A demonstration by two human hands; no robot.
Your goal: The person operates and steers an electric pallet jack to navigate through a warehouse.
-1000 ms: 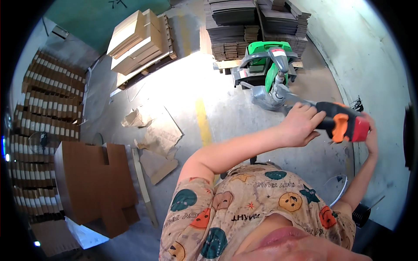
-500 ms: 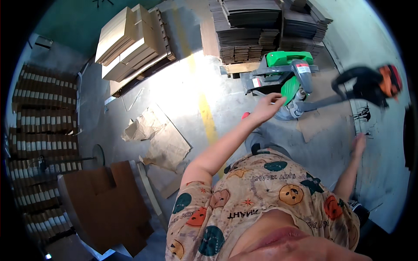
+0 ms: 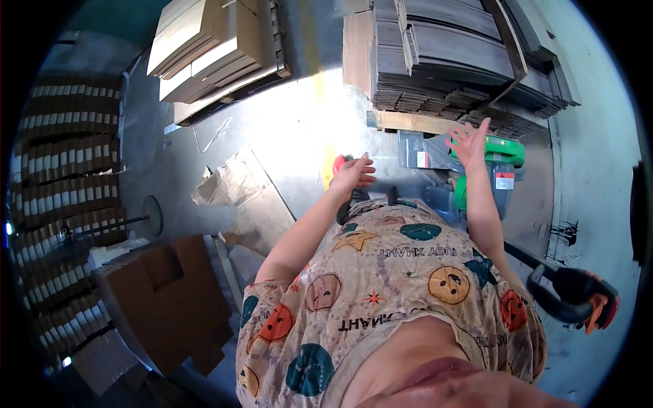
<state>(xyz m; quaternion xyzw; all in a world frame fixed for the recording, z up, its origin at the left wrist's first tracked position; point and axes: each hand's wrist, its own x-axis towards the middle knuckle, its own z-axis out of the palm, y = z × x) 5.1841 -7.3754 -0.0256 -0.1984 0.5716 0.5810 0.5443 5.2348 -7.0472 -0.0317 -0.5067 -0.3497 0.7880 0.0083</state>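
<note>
My right hand [image 3: 471,144] is raised with its fingers spread and nothing in it, in front of the stack of flat brown cardboard sheets [image 3: 462,51]. Below and around that hand in the picture is a pallet truck with a green cover [image 3: 507,151] and a grey body. Its black tiller handle [image 3: 568,292], with orange parts, points off to my right, untouched by either hand. My left hand [image 3: 352,175] hangs in front of my body, holding nothing, its fingers loosely apart. A red shoe tip [image 3: 338,163] shows just behind it.
A pallet of light cardboard stacks [image 3: 218,51] stands far left. Crumpled brown paper [image 3: 228,180] and flat cardboard [image 3: 262,214] lie on the floor at left. Nearer stands a brown cardboard stack [image 3: 163,299], beside rows of bundled cardboard [image 3: 68,183]. A pale wall [image 3: 592,170] runs along the right.
The cardboard stack ahead appears closer. My right hand has come up from my right side to the front; my left has drawn back leftward from the truck. The tiller now sits nearer my right side.
</note>
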